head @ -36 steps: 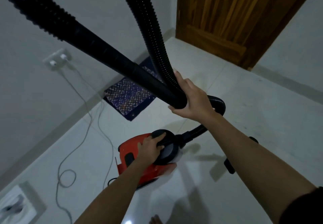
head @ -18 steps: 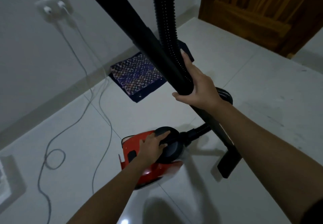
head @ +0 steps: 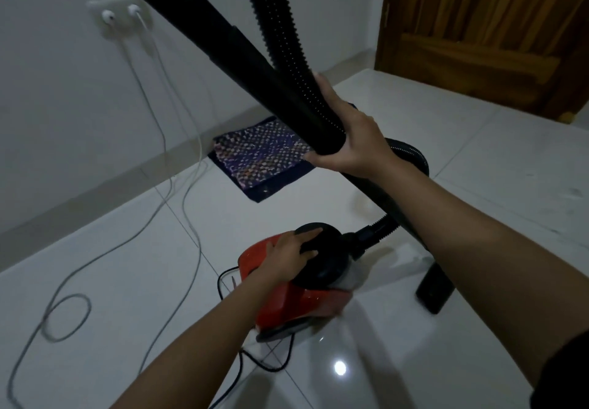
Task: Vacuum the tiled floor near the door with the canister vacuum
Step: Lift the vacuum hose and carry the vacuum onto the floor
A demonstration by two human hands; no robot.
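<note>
Right hand (head: 347, 140) up high, fingers wrapped round the rigid black wand (head: 242, 48) and bunching the ribbed black hose (head: 280, 26) against it, so both tubes sit in one grip. Left hand (head: 287, 255) is down low on the canister vacuum (head: 287, 303), fingers curled over the round black handle (head: 325, 258) on top of it.

That canister is a red body with a black domed top, sitting low in the middle of the shot on the tiled floor (head: 478, 185). Its lower edge is blurred, so I cannot tell whether it sits flat on the tiles. The hose leaves its black front, loops round behind the right wrist and climbs out of the top of the picture. The wand slants from upper left to lower right, ending in a black floor nozzle (head: 435, 290) just right of the canister, partly hidden by the right forearm.

Around it: glossy pale tiles with a bright spot of reflected light near the bottom. A wooden door (head: 478, 26) stands at upper right. A dark patterned mat (head: 255, 160) lies against the wall, beyond the canister. On the wall at left, a socket (head: 118, 16) carries two white plugs, and their white cables (head: 191, 217) trail down and across the floor, one curling into a loop at far left. A thin black cord (head: 267, 364) snakes over the tiles right beside the canister's near end.
</note>
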